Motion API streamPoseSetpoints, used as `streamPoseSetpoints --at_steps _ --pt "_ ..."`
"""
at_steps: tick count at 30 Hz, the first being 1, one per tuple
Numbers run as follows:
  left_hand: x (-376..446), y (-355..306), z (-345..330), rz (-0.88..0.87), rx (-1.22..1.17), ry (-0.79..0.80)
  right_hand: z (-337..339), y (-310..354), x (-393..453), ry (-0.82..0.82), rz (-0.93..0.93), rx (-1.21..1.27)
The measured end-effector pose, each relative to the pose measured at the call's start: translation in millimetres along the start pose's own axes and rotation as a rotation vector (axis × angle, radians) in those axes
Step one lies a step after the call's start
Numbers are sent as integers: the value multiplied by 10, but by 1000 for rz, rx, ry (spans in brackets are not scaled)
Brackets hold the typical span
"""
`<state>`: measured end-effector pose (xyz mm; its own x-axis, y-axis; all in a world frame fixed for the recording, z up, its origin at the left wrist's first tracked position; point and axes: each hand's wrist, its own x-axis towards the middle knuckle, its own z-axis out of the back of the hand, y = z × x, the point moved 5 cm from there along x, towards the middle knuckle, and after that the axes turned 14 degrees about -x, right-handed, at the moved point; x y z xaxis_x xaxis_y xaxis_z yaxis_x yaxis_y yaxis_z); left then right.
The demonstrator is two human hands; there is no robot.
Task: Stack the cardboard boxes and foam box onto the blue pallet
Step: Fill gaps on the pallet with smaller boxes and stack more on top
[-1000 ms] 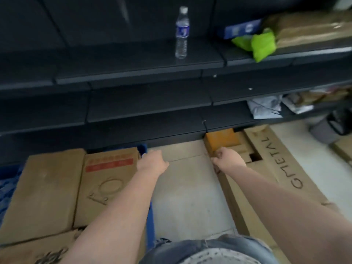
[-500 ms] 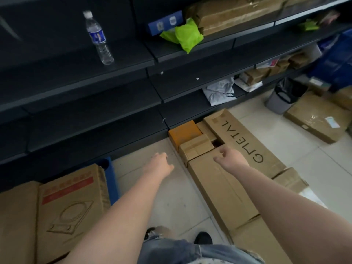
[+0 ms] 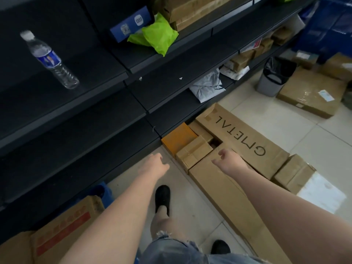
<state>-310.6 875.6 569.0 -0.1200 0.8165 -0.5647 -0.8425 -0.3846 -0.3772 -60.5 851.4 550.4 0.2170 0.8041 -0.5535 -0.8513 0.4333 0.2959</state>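
1. The pallet shows as a blue corner at lower left, with a red-label box already on it.
2. The left hand hangs over bare floor, fingers loose, holding nothing.
3. The right hand, fingers loosely curled and empty, hovers over the near end of the long box.
4. That box runs from the shelf base toward the person's right, so the right hand is nearer; the small box lies between the hands.
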Motion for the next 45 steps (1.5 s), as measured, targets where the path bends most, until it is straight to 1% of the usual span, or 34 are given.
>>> streamPoseSetpoints --at_steps 4,6,10,13,18,22,26,30,33,37,40,42,45 --pt "858 -57 160 -51 73 80 -121 387 625 36 -84 83" --pt "1378 -40 241 -66 95 132 -255 622 1007 79 -146 142" --pt "2387 83 305 -75 144 233 -643 1071 1767 203 -219 225" --pt "3151 247 184 -38 192 286 -1022 1272 2370 245 -273 291" --pt "4332 540 -445 41 177 340 -1819 1328 3421 278 -423 485" --pt "5333 648 -1216 1 193 348 -2532 1216 4344 223 -483 621" --pt "6048 694 -1974 -22 155 354 -3168 1029 5070 193 -558 825" --pt "6575 754 -2476 -25 180 333 -3664 813 5549 167 -614 863" --pt "6880 829 -2628 41 172 305 -3889 788 5810 194 -661 882" --pt "6979 830 -2756 94 171 214 -4039 762 5948 152 -789 903" --pt "6966 938 -2722 151 208 185 -4112 791 5864 127 -849 878" --pt "6925 1027 -2641 182 93 179 -4139 827 5745 103 -839 876" --pt "6734 1010 -2418 137 -81 167 -4040 906 5492 71 -788 854"
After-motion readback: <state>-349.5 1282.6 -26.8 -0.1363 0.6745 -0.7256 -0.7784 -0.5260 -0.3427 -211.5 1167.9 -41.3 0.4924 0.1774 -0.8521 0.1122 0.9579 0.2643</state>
